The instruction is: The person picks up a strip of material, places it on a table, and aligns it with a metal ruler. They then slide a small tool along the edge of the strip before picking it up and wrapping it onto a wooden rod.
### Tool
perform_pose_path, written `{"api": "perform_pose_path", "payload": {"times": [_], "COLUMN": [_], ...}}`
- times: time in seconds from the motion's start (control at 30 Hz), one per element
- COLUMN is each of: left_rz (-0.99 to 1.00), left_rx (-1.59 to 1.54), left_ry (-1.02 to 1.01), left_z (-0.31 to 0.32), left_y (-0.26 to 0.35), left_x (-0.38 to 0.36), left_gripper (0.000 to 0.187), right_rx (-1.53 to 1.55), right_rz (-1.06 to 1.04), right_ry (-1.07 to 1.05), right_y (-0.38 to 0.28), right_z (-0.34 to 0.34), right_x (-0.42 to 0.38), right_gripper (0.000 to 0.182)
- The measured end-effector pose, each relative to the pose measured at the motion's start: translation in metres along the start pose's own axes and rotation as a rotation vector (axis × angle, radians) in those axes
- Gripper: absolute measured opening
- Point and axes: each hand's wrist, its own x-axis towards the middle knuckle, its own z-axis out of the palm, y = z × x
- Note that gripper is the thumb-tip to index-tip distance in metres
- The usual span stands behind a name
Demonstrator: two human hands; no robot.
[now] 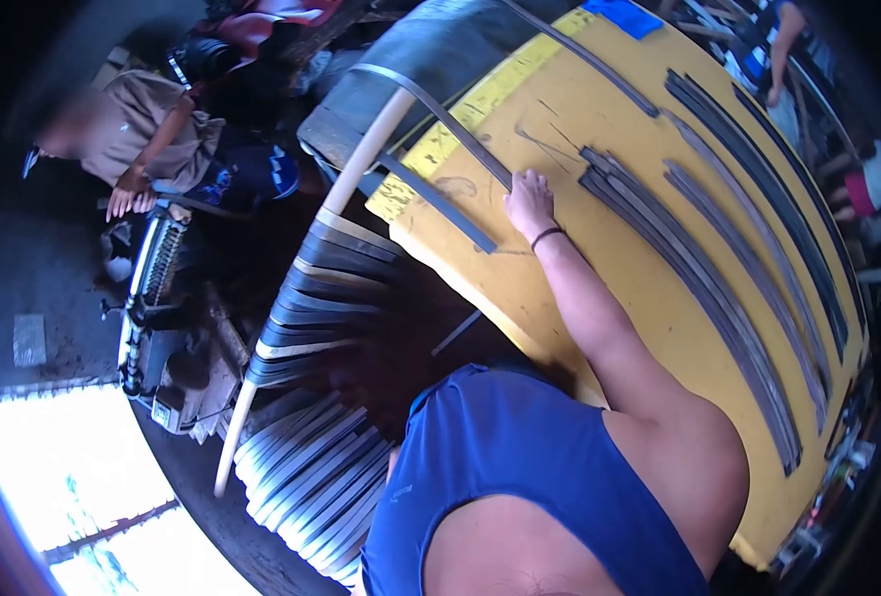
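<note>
My right hand (531, 206), with a dark band at the wrist, reaches over the yellow tabletop (490, 288). Its fingers are closed on the end of a long dark strip (450, 121), which runs up and left past the table's edge. A shorter dark strip (442, 205) lies left of the hand, partly beyond the edge. To the right, several long dark strips (689, 288) rest side by side on the yellow surface. My left hand is out of view.
A pale pole (366, 149) with several dark bands (331, 288) draped over it stands left of the table. Farther left, a person (152, 134) has a hand by a machine (152, 288). Another person's arm (784, 50) shows at upper right. A blue piece (624, 17) lies at the far edge.
</note>
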Motion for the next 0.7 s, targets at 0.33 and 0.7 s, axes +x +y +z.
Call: {"api": "perform_pose_path", "payload": {"times": [0.33,0.7], "left_rz": [0.119,0.128], "left_rx": [-0.153,-0.256], "left_ry": [0.249,0.124], "left_z": [-0.176,-0.194], "left_y": [0.073,0.065], "left_x": [0.105,0.135], "left_gripper": [0.03,0.026], "right_rx": [0.183,0.075], "right_rz": [0.037,0.097], "right_ry": [0.218,0.287], "right_y": [0.122,0.053], "right_z": [-0.039,-0.008], "right_x": [-0.168,-0.144], "right_gripper": [0.042,0.021]}}
